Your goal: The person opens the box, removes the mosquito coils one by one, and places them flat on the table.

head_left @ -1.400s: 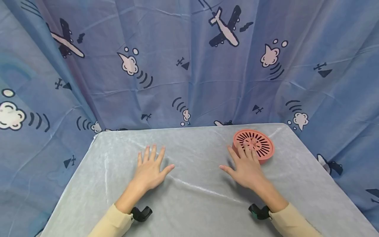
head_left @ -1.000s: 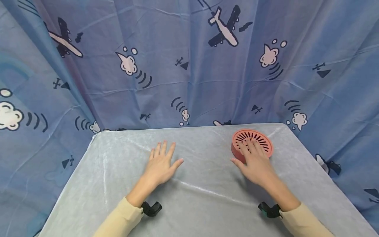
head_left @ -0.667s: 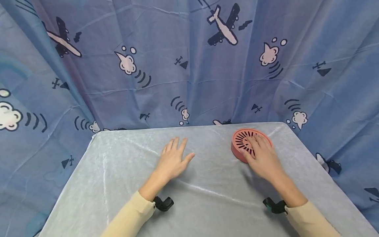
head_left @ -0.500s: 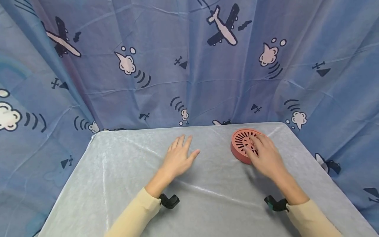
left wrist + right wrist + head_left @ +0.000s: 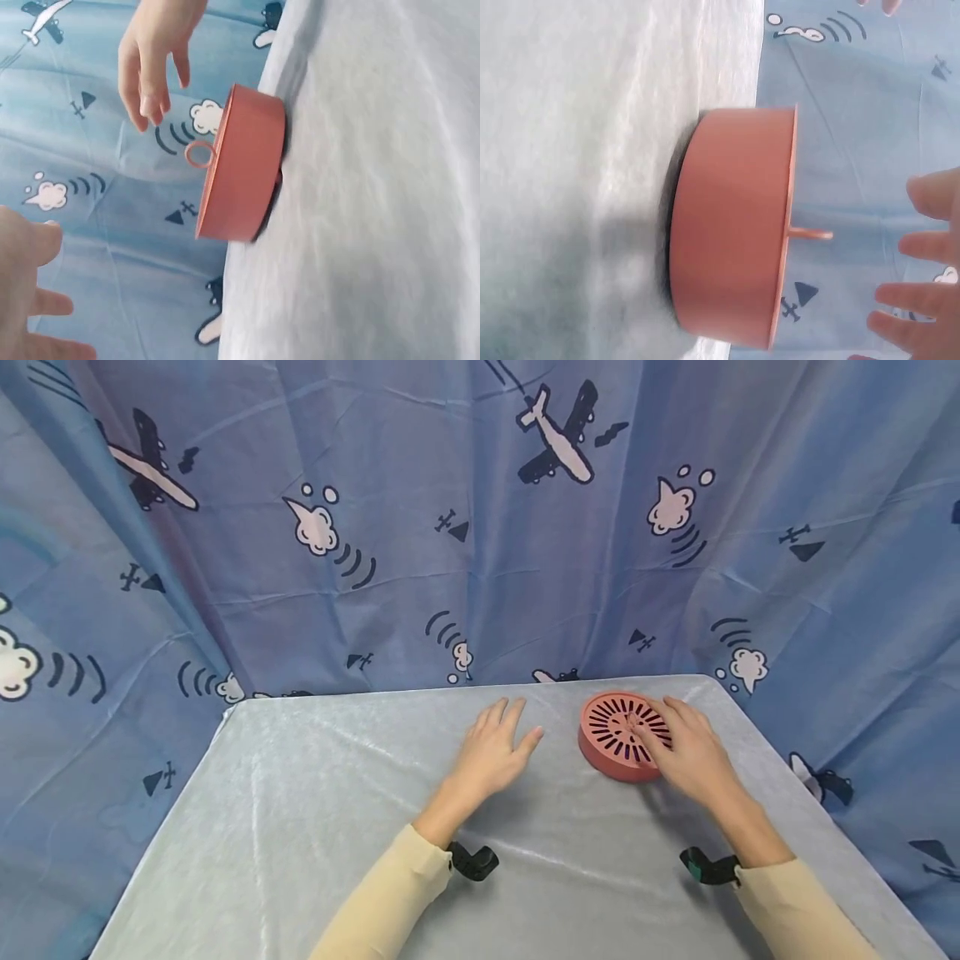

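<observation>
A round coral-red container point(image 5: 611, 760) with a slotted lid stands on the grey-white cloth. In the left wrist view the container point(image 5: 244, 165) has a small upright ring point(image 5: 199, 154) on its lid. My right hand point(image 5: 693, 756) hovers over the container's right side with fingers loosely bent; the right wrist view shows a gap between these fingers and the container point(image 5: 731, 225). To the left of the container, my left hand point(image 5: 491, 756) is held above the cloth with its fingers spread, touching nothing.
The cloth-covered table point(image 5: 337, 827) extends to the left and in front of the container. A blue curtain point(image 5: 405, 527) printed with planes and clouds hangs behind the table and at both sides. A black device point(image 5: 474, 862) is on the left wrist, another point(image 5: 708, 867) on the right.
My left hand has moved right, towards the container. My right hand has shifted from above the lid's front to its right side, its fingers more bent. The container stays on the cloth.
</observation>
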`<state>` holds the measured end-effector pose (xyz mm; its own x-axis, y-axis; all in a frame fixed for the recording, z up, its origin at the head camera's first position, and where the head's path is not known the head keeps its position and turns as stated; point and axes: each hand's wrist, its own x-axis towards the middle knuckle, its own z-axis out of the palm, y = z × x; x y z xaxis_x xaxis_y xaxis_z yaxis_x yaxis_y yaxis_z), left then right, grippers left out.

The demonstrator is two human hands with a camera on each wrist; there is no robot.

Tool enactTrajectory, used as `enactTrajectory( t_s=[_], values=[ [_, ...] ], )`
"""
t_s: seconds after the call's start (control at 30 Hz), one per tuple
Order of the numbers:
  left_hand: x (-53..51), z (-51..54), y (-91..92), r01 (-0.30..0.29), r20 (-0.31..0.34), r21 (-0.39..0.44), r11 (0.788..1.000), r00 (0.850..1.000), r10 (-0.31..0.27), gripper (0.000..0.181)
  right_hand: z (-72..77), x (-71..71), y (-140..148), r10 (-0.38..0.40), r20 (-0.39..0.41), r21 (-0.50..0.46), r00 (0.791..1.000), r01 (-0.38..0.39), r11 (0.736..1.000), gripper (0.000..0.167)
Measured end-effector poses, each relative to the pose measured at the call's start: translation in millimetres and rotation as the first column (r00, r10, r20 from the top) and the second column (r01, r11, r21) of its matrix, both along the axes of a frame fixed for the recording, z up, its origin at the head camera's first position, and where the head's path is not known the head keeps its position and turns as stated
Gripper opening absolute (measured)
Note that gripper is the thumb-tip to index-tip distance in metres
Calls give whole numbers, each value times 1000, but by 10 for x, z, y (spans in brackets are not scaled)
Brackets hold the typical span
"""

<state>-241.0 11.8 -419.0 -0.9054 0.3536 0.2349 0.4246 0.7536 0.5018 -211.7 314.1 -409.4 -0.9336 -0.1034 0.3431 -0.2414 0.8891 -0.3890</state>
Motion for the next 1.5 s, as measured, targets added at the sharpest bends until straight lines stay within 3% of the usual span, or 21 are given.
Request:
enactTrajectory(
  t_s=[0.17,0.33,0.47,0.77,1.13,1.33,1.5],
  values=[
    [-32,-2,183,52,28,45,998,998,-53,64,-36,-50,103,-11,12,-3,1000,11,1000,55],
    [-109,-48,325,76,16,88,993,997,-78,60,-64,-104,191,-13,15,-8,1000,13,1000,53],
    [-158,-111,421,66,27,115,991,997,-70,58,-112,-146,266,-24,36,-18,999,25,1000,55],
    [-207,-307,640,44,144,147,988,987,-66,61,-222,-198,377,-46,127,-64,991,55,996,58],
    [-342,-558,856,23,191,251,968,979,-73,59,-348,-321,490,-47,230,-146,972,83,986,59],
    [-353,-608,956,14,212,318,948,973,-85,57,-409,-388,538,-47,304,-204,951,113,973,61],
    [-376,-612,1034,4,217,333,943,973,-80,55,-455,-400,557,-22,278,-240,960,91,966,60]
  ],
)
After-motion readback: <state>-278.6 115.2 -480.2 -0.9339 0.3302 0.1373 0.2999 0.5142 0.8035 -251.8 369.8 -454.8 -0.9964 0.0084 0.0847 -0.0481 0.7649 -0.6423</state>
